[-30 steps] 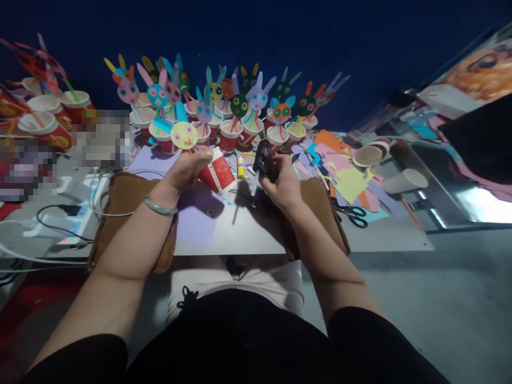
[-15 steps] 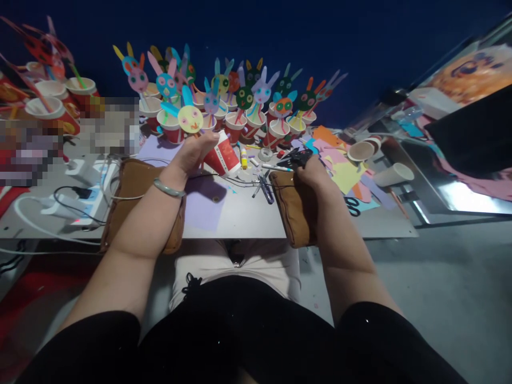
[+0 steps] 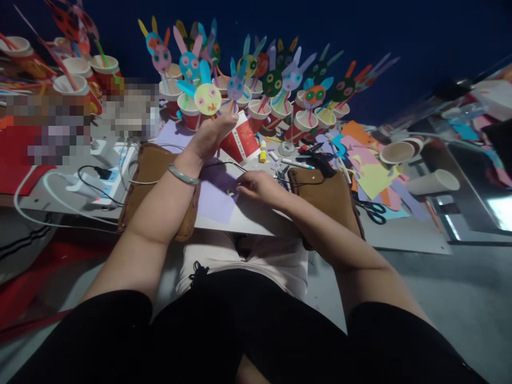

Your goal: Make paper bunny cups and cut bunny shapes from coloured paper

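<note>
My left hand (image 3: 212,136) is shut on a tilted red paper cup (image 3: 241,144). A yellow paper rabbit face (image 3: 208,98) with blue ears stands just above that hand. My right hand (image 3: 258,186) lies low on the table with nothing in it. Its fingertips reach a small dark piece (image 3: 231,191) on a purple paper sheet (image 3: 214,200). A black glue gun (image 3: 320,159) lies on the table to the right of my right hand, apart from it.
Several red cups with paper rabbits (image 3: 280,85) crowd the back of the table. Two brown pads (image 3: 332,194) flank the purple sheet. A power strip with cables (image 3: 96,184) lies left. Coloured paper scraps (image 3: 372,176), scissors (image 3: 374,210) and empty cups (image 3: 434,183) lie right.
My right hand carried the glue gun to the right, let go of it, and came back left onto the purple sheet. My left hand kept hold of the red cup.
</note>
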### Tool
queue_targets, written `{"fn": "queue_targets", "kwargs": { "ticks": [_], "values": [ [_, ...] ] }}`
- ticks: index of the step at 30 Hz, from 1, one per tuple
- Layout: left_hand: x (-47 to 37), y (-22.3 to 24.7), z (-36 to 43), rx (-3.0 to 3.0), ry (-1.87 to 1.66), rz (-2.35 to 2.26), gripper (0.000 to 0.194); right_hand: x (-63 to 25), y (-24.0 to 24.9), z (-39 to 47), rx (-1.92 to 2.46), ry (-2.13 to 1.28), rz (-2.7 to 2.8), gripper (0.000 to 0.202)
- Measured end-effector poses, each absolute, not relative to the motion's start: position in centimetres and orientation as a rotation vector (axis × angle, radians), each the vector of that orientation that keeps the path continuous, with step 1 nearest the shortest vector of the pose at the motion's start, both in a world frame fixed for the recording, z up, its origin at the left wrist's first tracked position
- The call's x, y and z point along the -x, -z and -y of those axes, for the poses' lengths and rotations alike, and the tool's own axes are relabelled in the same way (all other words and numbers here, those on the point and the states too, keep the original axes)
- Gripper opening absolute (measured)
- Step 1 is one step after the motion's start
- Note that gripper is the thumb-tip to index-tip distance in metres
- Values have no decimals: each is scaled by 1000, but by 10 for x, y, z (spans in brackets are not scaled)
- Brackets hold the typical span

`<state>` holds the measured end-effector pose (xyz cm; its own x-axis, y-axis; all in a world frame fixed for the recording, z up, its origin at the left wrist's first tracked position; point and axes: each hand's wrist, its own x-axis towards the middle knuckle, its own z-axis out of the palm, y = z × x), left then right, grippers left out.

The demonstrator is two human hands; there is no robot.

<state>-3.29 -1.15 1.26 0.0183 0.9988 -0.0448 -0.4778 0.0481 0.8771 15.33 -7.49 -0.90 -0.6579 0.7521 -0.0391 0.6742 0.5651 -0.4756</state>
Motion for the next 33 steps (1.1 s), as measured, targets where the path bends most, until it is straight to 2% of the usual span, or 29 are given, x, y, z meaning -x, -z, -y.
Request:
{"fn": "queue_targets", "kwargs": {
  "ticks": [2,7,12,19,28,33],
  "values": [
    [33,-20,16,-847,-1319,-765,7,-140,17,70,1220,-655,2707,25],
    [33,-25,20,-856,-1312,-740,18,-127,19,61,1326,-607,2861,19],
    [35,-18,16,-832,-1296,-725,8,-118,4,67,1431,-474,2968,22],
    [33,-15,16,-799,-1335,-822,16,-114,3,69,1433,-574,2976,22],
    [31,-21,19,-929,-1299,-820,16,-162,2,62,1340,-899,2494,5],
    [31,-14,21,-967,-1213,-750,12,-202,-4,40,1270,-939,2077,9]
  ]
}}
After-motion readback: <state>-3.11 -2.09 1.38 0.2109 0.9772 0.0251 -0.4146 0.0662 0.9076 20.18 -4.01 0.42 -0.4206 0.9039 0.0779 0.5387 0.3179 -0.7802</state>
